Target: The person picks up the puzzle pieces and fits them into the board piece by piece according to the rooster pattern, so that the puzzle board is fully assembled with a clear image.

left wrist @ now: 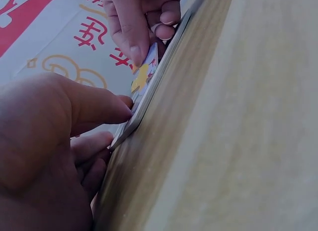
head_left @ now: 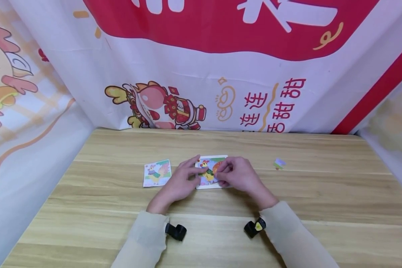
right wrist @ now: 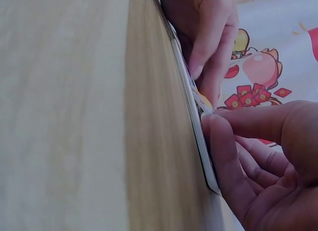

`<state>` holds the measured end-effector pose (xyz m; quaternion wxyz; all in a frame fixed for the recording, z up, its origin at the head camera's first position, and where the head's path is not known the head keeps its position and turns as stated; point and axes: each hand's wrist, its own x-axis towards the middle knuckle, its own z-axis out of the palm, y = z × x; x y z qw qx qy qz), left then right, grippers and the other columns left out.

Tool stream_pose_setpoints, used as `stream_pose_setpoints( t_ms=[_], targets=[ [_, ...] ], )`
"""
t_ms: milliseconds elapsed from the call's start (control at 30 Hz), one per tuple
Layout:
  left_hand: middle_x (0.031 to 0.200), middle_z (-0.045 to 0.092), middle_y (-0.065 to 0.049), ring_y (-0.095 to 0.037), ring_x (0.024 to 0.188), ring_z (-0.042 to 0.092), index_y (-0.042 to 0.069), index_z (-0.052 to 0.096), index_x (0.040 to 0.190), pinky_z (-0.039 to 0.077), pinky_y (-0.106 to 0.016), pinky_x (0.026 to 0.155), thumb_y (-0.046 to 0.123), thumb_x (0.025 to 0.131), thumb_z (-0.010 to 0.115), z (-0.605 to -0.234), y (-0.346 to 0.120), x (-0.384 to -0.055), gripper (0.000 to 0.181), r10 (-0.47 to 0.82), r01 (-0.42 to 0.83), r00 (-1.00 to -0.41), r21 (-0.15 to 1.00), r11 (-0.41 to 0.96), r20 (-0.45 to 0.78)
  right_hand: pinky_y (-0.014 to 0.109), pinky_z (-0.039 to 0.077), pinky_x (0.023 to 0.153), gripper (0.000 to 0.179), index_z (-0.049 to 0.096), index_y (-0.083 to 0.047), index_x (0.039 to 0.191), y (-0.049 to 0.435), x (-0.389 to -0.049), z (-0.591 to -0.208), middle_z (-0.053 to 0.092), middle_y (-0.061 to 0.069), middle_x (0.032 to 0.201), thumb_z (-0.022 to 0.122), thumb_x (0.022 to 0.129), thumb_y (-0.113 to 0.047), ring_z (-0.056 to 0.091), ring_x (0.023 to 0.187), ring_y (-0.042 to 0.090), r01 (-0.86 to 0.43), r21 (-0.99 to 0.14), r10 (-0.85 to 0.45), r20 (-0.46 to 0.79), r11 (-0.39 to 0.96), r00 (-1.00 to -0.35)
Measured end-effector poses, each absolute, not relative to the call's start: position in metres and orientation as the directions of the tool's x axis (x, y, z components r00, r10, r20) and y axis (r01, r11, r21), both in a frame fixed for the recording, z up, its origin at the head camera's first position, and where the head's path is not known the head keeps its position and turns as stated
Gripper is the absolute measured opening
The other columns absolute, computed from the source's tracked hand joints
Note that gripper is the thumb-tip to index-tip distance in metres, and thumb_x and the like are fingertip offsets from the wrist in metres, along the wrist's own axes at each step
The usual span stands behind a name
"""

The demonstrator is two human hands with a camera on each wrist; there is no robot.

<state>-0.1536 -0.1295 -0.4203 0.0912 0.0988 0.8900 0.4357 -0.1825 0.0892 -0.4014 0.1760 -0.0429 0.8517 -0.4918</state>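
Observation:
A small jigsaw puzzle [head_left: 206, 187] with a white border and a chicken picture lies on the table between both hands. My left hand [head_left: 183, 179] rests at its left side, with fairly straight fingers spread over the edge and onto the picture. Over the puzzle's right part, my right hand [head_left: 236, 173] pinches a puzzle piece [left wrist: 151, 57] between thumb and index finger. This piece tilts up from the board in the left wrist view. Fingers hide much of the picture's right side.
Left of the puzzle lies a paler card [head_left: 156, 173] printed with the same chicken. A loose puzzle piece or small group of pieces [head_left: 279, 163] is farther right on the wooden table [head_left: 217, 238]. A printed cloth [head_left: 187, 63] hangs behind the table's far edge.

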Motion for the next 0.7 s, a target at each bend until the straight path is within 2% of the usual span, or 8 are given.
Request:
stream_pose_setpoints(
  t_ms=[300, 533, 700],
  targets=[
    [0.178, 0.033, 0.0, -0.035, 0.166, 0.024, 0.019, 0.074, 0.138, 0.023, -0.064, 0.133, 0.027, 0.101, 0.076, -0.4227, -0.128, -0.1541, 0.038, 0.241, 0.096, -0.968, 0.791, 0.604, -0.066, 0.027, 0.058, 0.06, 0.009, 0.075, -0.01, 0.09, 0.086, -0.1807, -0.3976, 0.075, 0.005, 0.081, 0.082, 0.095, -0.013, 0.07, 0.067, 0.017, 0.012, -0.783, -0.243, -0.207, 0.622, -0.948],
    [0.176, 0.036, -0.003, -0.038, 0.165, 0.027, 0.016, 0.076, 0.135, 0.024, -0.065, 0.133, 0.023, 0.099, 0.079, -0.4238, -0.1251, -0.1545, 0.037, 0.227, 0.107, -0.973, 0.791, 0.603, -0.041, 0.027, 0.051, 0.064, 0.013, 0.075, -0.015, 0.083, 0.0885, -0.1811, -0.3983, 0.071, 0.002, 0.083, 0.085, 0.092, -0.015, 0.061, 0.075, 0.018, -0.093, -0.726, -0.269, -0.13, 0.681, -0.954],
    [0.176, 0.037, -0.002, -0.038, 0.165, 0.027, 0.017, 0.076, 0.135, 0.024, -0.066, 0.133, 0.022, 0.099, 0.079, -0.4228, -0.1235, -0.1549, 0.036, 0.218, 0.093, -0.975, 0.791, 0.604, -0.051, 0.029, 0.05, 0.068, 0.016, 0.075, -0.018, 0.081, 0.0891, -0.1805, -0.3966, 0.071, -0.001, 0.082, 0.087, 0.092, -0.019, 0.06, 0.078, 0.018, -0.124, -0.678, -0.277, -0.121, 0.725, -0.953]
  ],
)
